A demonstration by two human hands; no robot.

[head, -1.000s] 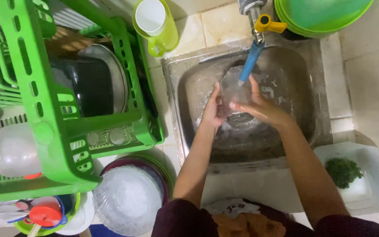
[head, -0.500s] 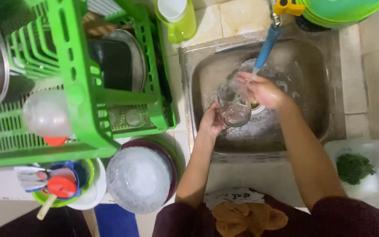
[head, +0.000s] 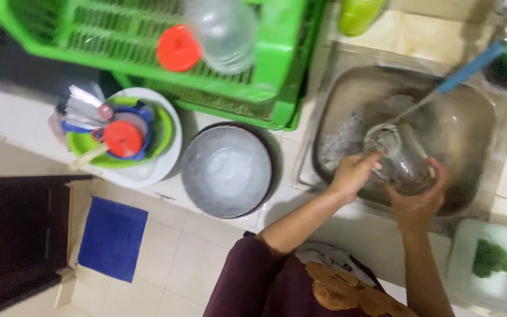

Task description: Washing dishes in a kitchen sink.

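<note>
Over the steel sink [head: 470, 123], a thin stream from the blue-spouted tap [head: 467, 67] falls towards a clear glass jar [head: 403, 159] held tilted above the basin, with the green dish rack [head: 148, 41] and a lidded grey bowl [head: 227, 170] standing well to the left on the counter. The jar looks rigid, breakable and slick with water, so a two-handed hold around its wall seems safest. The right hand [head: 419, 196] cups the body from below, fingers wrapped closed, while the left hand [head: 353, 174] pinches the rim.

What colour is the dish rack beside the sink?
Bright green, clearest in the head view: the dish rack sits beside the sink.
</note>
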